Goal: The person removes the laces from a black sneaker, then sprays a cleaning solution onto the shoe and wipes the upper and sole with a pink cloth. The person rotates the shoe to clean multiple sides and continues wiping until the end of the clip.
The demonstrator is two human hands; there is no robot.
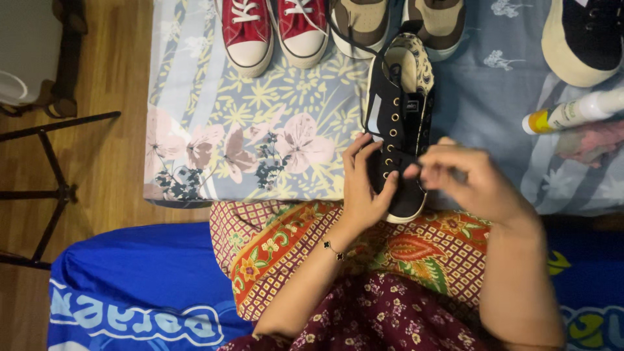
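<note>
Left hand [364, 185]: forearm rises from the lap, palm turned right, fingers and thumb clamped round the toe end of the black shoe [398, 123]. Right hand [465, 179]: forearm enters from lower right, fingers curled together and pinched just beside the shoe's right edge; what they pinch cannot be told. Black shoe: 1, toe toward the person, heel away, lying on the floral cloth [247, 123] at its near edge, between both hands. Behind it: 2 red sneakers [273, 29], 2 tan shoes [403, 23]. Far right: 1 black shoe with cream sole [582, 39], 1 white spray bottle [572, 112].
</note>
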